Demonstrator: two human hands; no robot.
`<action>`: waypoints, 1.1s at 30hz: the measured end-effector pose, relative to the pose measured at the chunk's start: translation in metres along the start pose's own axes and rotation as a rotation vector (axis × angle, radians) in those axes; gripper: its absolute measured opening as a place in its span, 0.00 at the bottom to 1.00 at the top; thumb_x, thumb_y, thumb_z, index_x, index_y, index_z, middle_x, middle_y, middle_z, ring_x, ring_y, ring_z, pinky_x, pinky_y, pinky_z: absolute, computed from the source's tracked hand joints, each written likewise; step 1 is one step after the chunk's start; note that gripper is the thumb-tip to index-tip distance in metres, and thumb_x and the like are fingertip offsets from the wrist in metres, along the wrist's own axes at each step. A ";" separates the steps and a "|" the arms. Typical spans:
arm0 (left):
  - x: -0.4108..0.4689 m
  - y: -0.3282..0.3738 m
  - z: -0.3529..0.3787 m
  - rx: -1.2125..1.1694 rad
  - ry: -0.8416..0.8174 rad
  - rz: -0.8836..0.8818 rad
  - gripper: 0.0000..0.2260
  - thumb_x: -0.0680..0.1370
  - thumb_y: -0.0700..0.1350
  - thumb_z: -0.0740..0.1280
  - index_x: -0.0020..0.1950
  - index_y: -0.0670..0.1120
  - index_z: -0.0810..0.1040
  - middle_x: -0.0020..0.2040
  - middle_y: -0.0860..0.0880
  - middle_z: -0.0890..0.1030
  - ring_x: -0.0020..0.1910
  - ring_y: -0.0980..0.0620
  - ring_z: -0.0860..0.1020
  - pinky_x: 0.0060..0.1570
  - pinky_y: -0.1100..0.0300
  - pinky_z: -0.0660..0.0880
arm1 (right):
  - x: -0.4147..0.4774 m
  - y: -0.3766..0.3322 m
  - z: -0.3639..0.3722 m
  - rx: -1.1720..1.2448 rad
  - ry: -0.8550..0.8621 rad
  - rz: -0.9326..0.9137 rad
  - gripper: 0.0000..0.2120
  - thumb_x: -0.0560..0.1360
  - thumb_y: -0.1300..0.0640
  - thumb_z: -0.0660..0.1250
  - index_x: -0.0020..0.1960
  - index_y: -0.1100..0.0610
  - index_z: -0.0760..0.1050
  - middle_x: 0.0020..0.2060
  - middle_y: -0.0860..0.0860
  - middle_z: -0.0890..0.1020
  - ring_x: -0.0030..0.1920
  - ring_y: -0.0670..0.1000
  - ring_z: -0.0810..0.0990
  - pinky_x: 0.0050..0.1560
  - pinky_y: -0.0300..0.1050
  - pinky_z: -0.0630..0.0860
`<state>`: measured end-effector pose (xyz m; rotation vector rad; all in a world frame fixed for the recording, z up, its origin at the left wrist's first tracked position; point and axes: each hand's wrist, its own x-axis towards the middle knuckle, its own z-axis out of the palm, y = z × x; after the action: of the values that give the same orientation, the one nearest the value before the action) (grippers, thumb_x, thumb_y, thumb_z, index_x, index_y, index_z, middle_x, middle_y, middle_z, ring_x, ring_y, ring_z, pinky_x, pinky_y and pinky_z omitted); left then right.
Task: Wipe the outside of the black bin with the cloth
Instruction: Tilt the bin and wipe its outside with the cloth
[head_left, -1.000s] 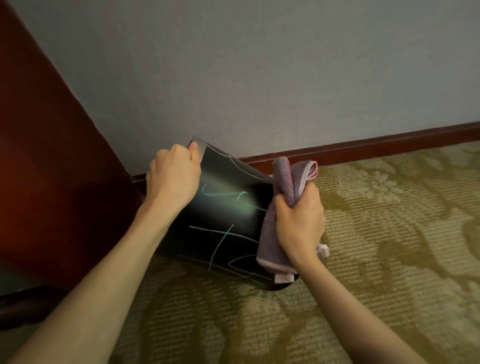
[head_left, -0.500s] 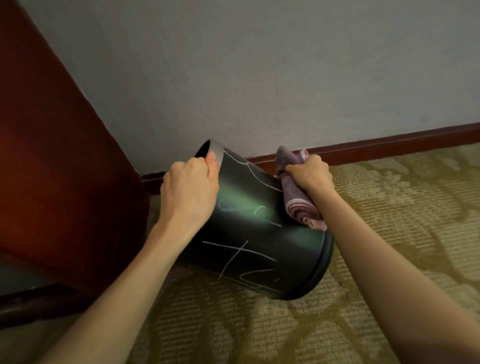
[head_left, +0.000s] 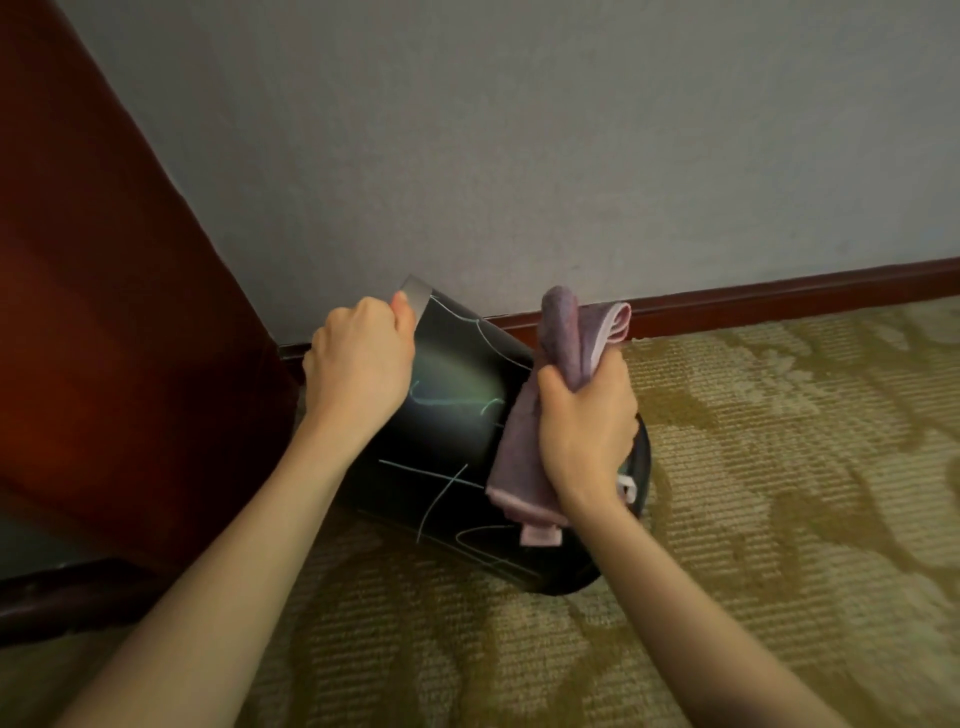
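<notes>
The black bin (head_left: 447, 441) is tilted over on the carpet, its rim up to the left and its base down to the right. Pale scribble lines cross its shiny side. My left hand (head_left: 358, 366) grips the rim at the upper left, thumb on the outside. My right hand (head_left: 587, 421) is closed around a bunched purple cloth (head_left: 563, 343) with a pink edge, pressed against the right part of the bin's side. One end of the cloth sticks up above my fist; the other hangs below it over the bin.
A grey wall (head_left: 519, 156) with a dark red skirting board (head_left: 779, 301) runs just behind the bin. A dark red wooden panel (head_left: 104, 312) stands close on the left. Patterned olive carpet (head_left: 779, 493) covers the floor to the right and front.
My right hand with the cloth has slid from the bin's upper right side back down toward its base. The bin has tipped a little, and my left hand has kept its grip on the rim.
</notes>
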<state>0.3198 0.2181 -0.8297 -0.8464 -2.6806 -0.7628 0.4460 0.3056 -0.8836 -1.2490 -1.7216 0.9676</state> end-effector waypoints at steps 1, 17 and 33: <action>0.002 -0.001 0.000 0.000 -0.006 -0.004 0.24 0.81 0.52 0.48 0.38 0.38 0.74 0.38 0.39 0.73 0.39 0.38 0.71 0.37 0.49 0.65 | -0.011 0.000 0.000 0.022 0.018 -0.028 0.12 0.69 0.51 0.66 0.45 0.54 0.65 0.43 0.52 0.74 0.38 0.51 0.68 0.40 0.46 0.62; 0.004 0.000 -0.006 -0.128 -0.075 0.194 0.25 0.81 0.45 0.52 0.23 0.45 0.59 0.23 0.48 0.64 0.28 0.45 0.64 0.36 0.54 0.58 | 0.005 -0.007 0.004 0.008 -0.051 -0.059 0.12 0.69 0.49 0.65 0.48 0.53 0.69 0.45 0.52 0.78 0.43 0.56 0.76 0.43 0.50 0.71; -0.008 -0.007 -0.004 -0.144 -0.008 0.179 0.22 0.81 0.47 0.51 0.26 0.48 0.58 0.26 0.48 0.64 0.34 0.42 0.66 0.37 0.52 0.59 | 0.101 -0.021 0.050 -0.148 -0.412 0.173 0.25 0.69 0.48 0.68 0.60 0.61 0.74 0.58 0.60 0.78 0.56 0.61 0.77 0.50 0.46 0.70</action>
<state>0.3218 0.2075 -0.8325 -1.1082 -2.5374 -0.9178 0.3719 0.3922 -0.8686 -1.3815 -2.0557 1.2893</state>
